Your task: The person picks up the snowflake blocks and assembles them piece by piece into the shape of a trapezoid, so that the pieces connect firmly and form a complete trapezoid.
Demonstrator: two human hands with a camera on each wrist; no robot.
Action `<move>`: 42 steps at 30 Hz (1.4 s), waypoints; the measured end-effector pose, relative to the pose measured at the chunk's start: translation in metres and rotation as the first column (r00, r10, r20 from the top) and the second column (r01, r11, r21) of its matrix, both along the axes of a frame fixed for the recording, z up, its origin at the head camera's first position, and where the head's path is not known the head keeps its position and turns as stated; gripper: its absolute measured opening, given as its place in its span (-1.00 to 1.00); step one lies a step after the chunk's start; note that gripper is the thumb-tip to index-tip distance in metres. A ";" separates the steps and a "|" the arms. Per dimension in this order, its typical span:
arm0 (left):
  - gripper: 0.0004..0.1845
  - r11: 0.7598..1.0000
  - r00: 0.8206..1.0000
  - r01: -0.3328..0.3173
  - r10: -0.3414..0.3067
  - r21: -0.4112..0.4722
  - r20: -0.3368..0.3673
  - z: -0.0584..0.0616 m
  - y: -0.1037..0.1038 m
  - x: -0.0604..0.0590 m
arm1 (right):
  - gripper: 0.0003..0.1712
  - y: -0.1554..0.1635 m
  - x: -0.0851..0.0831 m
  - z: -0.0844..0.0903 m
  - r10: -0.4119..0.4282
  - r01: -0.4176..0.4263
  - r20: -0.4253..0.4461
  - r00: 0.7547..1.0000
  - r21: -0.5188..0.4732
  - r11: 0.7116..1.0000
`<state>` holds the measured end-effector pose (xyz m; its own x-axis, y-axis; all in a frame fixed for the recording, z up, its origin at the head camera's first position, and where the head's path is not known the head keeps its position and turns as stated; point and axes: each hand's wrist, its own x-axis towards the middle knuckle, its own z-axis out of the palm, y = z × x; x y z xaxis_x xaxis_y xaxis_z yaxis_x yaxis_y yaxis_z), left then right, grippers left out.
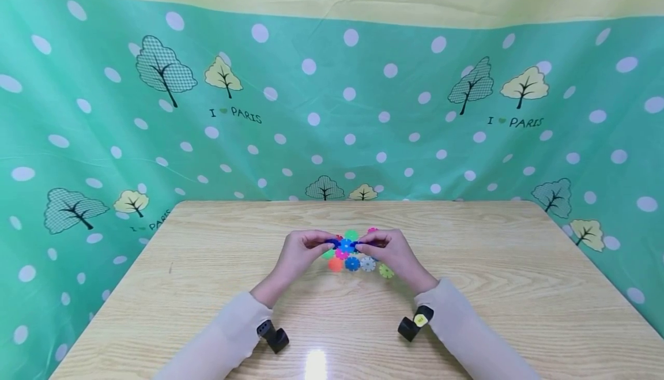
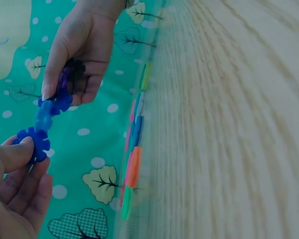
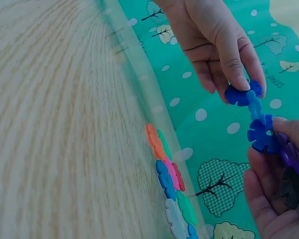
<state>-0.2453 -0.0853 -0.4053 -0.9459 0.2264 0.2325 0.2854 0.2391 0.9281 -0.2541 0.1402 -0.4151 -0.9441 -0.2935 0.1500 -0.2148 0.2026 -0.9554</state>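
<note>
Above the middle of the counter [image 1: 207, 288], a short chain of blue snowflake discs [image 1: 346, 245] is held level between the two hands, clear of the surface. Its left end is pinched between the thumb and curled fingers of the left hand [image 1: 302, 251], as is shown closely in the left wrist view, where a toothed blue disc [image 2: 34, 144] is pressed under the thumb. Its right end is gripped by the right hand [image 1: 390, 251], whose fingers are curled about it; in the right wrist view a purple disc [image 3: 290, 154] and a dark disc [image 3: 295, 185] are seen nested in that palm beside the blue pieces. Just beneath and beyond the chain, a cluster of loose discs [image 1: 358, 262] is spread flat on the wood: orange, blue, pale grey, yellow-green, pink and green pieces lying close together. Pale sleeves are worn on both forearms, and a black wrist camera [image 1: 274, 334] is strapped at each cuff. Behind the far edge, a green backdrop [image 1: 104, 109] printed with white dots and trees is hung.
</note>
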 end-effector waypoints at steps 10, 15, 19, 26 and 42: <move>-0.86 0.998 0.997 -0.061 0.061 0.005 -0.042 -0.007 0.005 -0.003 | -0.78 0.001 -0.002 -0.002 -0.034 0.034 0.009 0.999 0.009 0.999; -0.89 0.997 0.996 -0.075 0.075 0.005 -0.056 -0.007 0.005 -0.001 | -0.73 0.000 -0.002 -0.002 -0.019 0.019 0.001 1.000 -0.005 1.000; -0.89 0.996 0.994 -0.090 0.089 -0.003 -0.070 -0.007 0.006 0.001 | -0.74 0.000 -0.001 -0.003 -0.014 0.013 -0.016 1.000 -0.015 1.000; -0.88 0.994 0.989 -0.105 0.103 -0.008 -0.102 -0.007 0.010 0.003 | -0.74 0.001 -0.001 -0.004 -0.017 0.016 -0.030 0.999 -0.037 0.999; -0.85 0.995 0.992 -0.092 0.094 0.026 -0.079 -0.009 0.010 0.005 | -0.74 -0.001 -0.001 -0.008 -0.015 0.014 -0.042 0.999 -0.034 0.999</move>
